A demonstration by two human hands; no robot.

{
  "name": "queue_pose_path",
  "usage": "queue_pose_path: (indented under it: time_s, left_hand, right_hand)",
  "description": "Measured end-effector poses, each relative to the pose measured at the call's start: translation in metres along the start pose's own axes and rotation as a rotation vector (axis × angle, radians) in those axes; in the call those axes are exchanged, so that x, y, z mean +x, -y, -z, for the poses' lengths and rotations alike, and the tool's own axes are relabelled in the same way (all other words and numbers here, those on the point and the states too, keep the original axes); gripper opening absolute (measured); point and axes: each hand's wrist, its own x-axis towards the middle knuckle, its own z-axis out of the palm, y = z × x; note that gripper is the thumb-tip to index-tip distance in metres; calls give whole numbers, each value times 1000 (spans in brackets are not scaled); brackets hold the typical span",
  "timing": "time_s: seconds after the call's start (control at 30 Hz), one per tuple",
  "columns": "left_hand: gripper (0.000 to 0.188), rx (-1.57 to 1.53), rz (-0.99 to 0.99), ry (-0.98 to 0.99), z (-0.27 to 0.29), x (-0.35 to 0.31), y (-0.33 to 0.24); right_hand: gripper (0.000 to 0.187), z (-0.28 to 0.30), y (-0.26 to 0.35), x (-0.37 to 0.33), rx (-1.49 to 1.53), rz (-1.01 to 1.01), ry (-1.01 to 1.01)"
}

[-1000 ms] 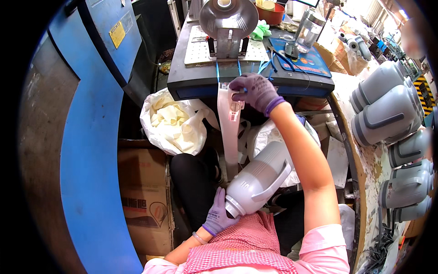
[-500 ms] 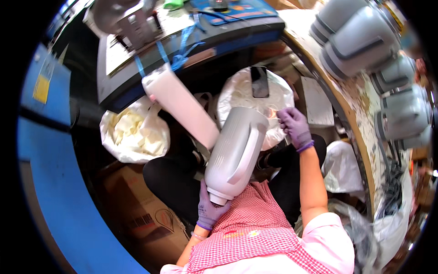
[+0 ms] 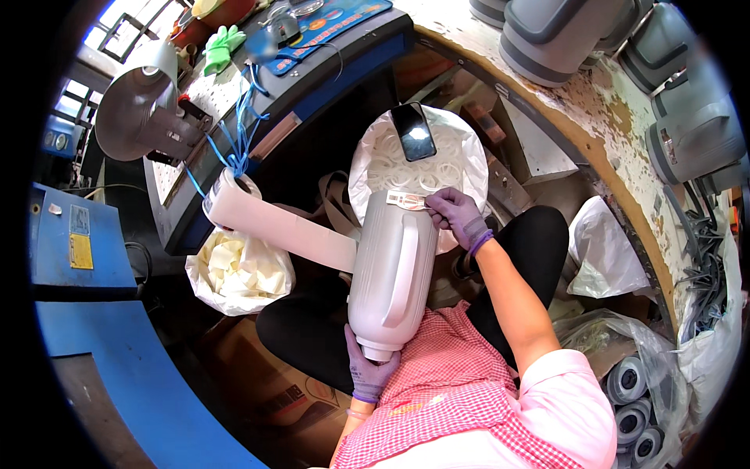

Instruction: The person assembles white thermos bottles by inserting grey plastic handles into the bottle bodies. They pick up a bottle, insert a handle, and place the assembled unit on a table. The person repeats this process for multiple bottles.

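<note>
A grey thermos jug (image 3: 376, 273) with a long side handle lies across my lap, its neck toward me. My left hand (image 3: 370, 370) is closed round the neck end. At the jug's far end, a small white printed sticker (image 3: 405, 201) lies against the grey wall. My right hand (image 3: 459, 216) pinches the sticker's right end between thumb and fingers. Both hands wear purple gloves. From the left, a pale strip of backing paper (image 3: 293, 236) hangs off a roll and reaches the jug's side.
Beyond the jug, a white sack of clear rings (image 3: 461, 148) has a phone (image 3: 414, 131) on its rim. A bag of pale scraps (image 3: 234, 270) stands left. Grey jugs (image 3: 547, 39) crowd the right-hand bench (image 3: 601, 148). A plastic bag of round grey parts (image 3: 630, 379) sits lower right.
My right hand has moved left to the jug's far end, where the sticker now lies against the wall. The jug points more straight away from me, and the whole view has shifted.
</note>
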Motion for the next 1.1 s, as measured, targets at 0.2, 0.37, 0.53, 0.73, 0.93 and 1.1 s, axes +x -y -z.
queue_pose_path:
  time_s: [0.2, 0.37, 0.53, 0.73, 0.93, 1.1]
  left_hand:
    - [117, 2, 2, -14, -1, 0, -8]
    - [115, 25, -52, -13, -2, 1, -5]
    - [114, -14, -26, 0, -2, 0, -6]
    - [115, 92, -76, -19, -9, -5, -1]
    - [97, -636, 65, -106, 46, -4, -22]
    - [62, -687, 21, -87, 175, 25, -36]
  right_hand:
    - [20, 2, -6, 2, 35, 4, 10]
    - [24, 4, -14, 8, -29, 69, 23]
    - [46, 56, 10, 24, -961, 109, -142]
    - [53, -15, 28, 33, -778, 154, 167]
    - [50, -12, 85, 45, -1069, 1028, -28]
    - [60, -33, 153, -94, -1208, 1628, 416]
